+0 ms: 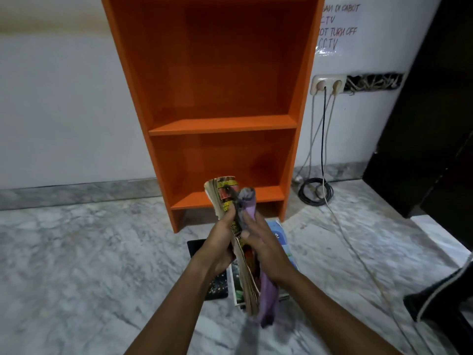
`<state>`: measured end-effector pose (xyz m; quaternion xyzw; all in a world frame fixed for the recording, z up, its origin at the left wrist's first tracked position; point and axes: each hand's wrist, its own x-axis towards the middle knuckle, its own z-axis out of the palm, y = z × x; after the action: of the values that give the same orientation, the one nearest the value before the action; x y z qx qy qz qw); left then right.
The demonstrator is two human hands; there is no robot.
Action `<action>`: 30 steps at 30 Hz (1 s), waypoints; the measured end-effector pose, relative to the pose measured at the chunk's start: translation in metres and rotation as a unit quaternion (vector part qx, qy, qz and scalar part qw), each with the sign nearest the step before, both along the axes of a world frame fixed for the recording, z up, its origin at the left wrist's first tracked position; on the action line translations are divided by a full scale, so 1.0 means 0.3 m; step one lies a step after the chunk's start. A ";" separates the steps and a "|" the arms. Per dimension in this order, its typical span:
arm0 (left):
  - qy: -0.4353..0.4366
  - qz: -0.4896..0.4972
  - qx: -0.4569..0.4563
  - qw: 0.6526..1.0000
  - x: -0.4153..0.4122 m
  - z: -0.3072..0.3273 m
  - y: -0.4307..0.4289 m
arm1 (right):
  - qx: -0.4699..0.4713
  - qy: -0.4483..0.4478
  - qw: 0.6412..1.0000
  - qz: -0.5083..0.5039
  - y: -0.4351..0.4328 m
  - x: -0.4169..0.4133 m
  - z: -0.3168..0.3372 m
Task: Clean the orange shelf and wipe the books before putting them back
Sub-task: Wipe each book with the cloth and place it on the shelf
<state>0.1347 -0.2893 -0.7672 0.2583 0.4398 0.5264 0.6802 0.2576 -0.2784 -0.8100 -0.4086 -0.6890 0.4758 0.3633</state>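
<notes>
- Book [226, 192]: looks worn, floppy, light (pages frayed); I'd hold the spine.
- Left hand [217, 242] grips it mid-length.
- Right hand [263, 244] holds the purple cloth [268, 298] against its cover.

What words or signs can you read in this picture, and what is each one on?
"AN DI CABUT": wall sign, top line; start hidden by the orange shelf.
"CTV": same sign, second line, cut off.
"OT TURN OFF": third line, cut off.
"CCTV": fourth line.
Book in the left hand: yellow lettering, too blurred.
Blue book on the floor: white marks, unreadable.
Cloth in the right hand: no text.
</notes>
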 end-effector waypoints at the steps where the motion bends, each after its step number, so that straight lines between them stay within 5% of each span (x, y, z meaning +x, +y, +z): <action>1: 0.009 -0.027 -0.003 1.000 0.011 -0.002 -0.021 | -0.001 0.016 0.999 -0.036 0.012 -0.005 0.010; 5: 0.039 -0.076 -0.008 0.996 0.042 -0.012 -0.073 | 0.017 0.008 0.982 -0.186 0.109 -0.014 0.038; 12: -0.056 0.015 0.054 0.997 -0.040 0.060 -0.069 | -0.261 0.127 0.950 -0.115 0.154 0.075 -0.015; 18: -0.073 0.102 0.089 0.988 -0.164 0.081 -0.018 | -0.336 0.215 0.916 -0.052 0.113 0.088 -0.096; 23: 0.071 0.190 -0.005 0.979 -0.283 0.035 0.015 | -0.245 0.189 0.948 -0.069 0.176 0.105 0.004; 26: 0.246 0.269 -0.019 0.931 -0.250 -0.011 0.014 | -0.125 0.132 0.983 -0.027 0.173 0.102 0.094; 28: 0.250 0.240 0.066 0.936 -0.171 -0.012 0.008 | 0.003 0.060 0.997 -0.048 0.151 0.056 0.130; 30: 0.141 0.192 0.098 0.966 -0.098 0.027 0.009 | 0.110 -0.056 0.991 -0.060 0.117 -0.008 0.143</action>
<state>0.1053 -0.2865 -0.7591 0.3064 0.5191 0.6456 0.4689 0.2551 -0.2435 -0.7673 -0.4327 -0.7305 0.3511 0.3947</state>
